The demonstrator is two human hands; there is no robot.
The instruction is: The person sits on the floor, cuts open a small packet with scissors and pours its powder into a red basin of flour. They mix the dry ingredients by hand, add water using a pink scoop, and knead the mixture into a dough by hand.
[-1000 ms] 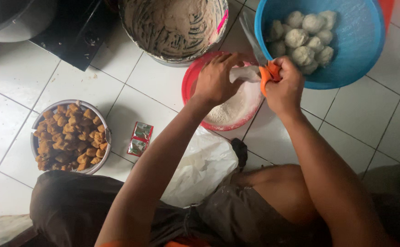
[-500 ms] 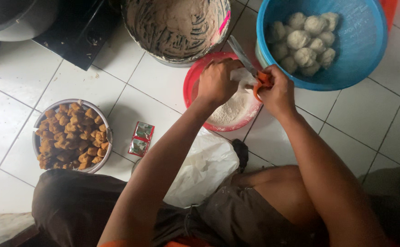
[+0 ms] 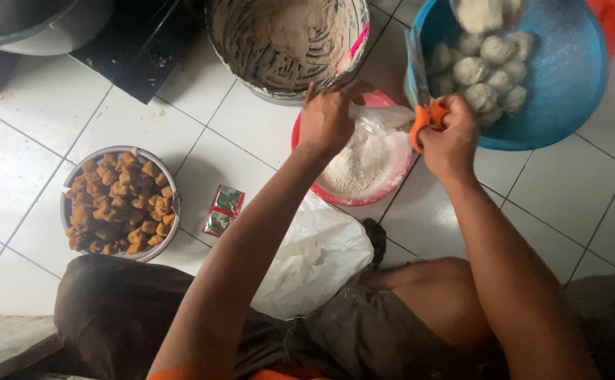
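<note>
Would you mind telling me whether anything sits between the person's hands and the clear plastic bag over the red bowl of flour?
Nothing visible does. The left hand already grips the clear plastic bag directly above the red bowl of white flour, and the right hand holds orange-handled scissors right at the bag's far end.

On the floor [image 3: 26,176], a bowl of flour [image 3: 363,165] sits in the middle under both hands. A basket of fried pieces [image 3: 119,203] lies well to its left, two sachets [image 3: 221,210] between them. Behind stands a smeared bucket [image 3: 286,42]; a basin of dough balls [image 3: 525,70] lies right.
</note>
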